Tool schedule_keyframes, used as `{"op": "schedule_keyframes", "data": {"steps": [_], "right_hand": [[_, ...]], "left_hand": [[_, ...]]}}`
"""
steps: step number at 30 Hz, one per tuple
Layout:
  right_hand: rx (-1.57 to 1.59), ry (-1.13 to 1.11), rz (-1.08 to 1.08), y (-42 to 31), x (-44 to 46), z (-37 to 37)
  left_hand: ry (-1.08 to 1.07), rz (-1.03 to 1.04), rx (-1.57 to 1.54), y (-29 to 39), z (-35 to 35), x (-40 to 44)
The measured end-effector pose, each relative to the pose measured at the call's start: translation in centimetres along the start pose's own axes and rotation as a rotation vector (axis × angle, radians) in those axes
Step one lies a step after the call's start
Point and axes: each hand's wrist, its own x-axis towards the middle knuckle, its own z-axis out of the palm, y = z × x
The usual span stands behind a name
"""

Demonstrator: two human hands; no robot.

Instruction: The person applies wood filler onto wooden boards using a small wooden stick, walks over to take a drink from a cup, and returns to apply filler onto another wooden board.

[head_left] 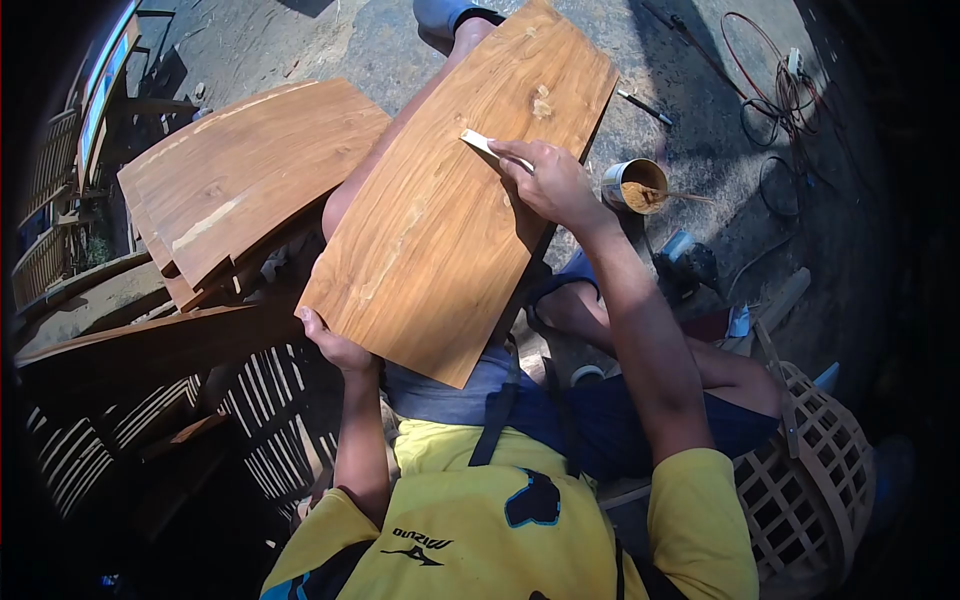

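A wide brown wooden board (pixel 450 230) with curved long edges rests across my lap and slants away from me. Pale filler patches (pixel 542 102) and a long pale streak mark its upper face. My right hand (pixel 560 182) grips a flat, light-coloured scraper (pixel 478 140), its tip at the board's surface near the middle. At the near left corner, my left hand (pixel 338 345) holds the board's edge, thumb on top and fingers hidden underneath. To the right stands an open tin (pixel 614 186) of tan paste with a stick in it.
More shaped boards (pixel 260 160) with pale streaks lie stacked at the left. A dark pen-like stick (pixel 645 107) and tangled cables (pixel 790 95) lie on the ground at the right. A woven lattice basket (pixel 800 500) sits at lower right, slatted wood (pixel 265 400) at lower left.
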Motion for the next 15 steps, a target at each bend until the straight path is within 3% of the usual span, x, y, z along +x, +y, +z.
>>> {"op": "schedule_keyframes", "data": {"steps": [9, 15], "right_hand": [[-0.13, -0.107, -0.332, -2.0, 1.1, -3.2], [-0.268, -0.315, -0.335, -2.8, 4.7, -3.2]], "left_hand": [[-0.012, -0.046, -0.102, -0.5, -0.4, 0.2], [0.055, -0.056, -0.076, -0.8, -0.7, 0.2]]}}
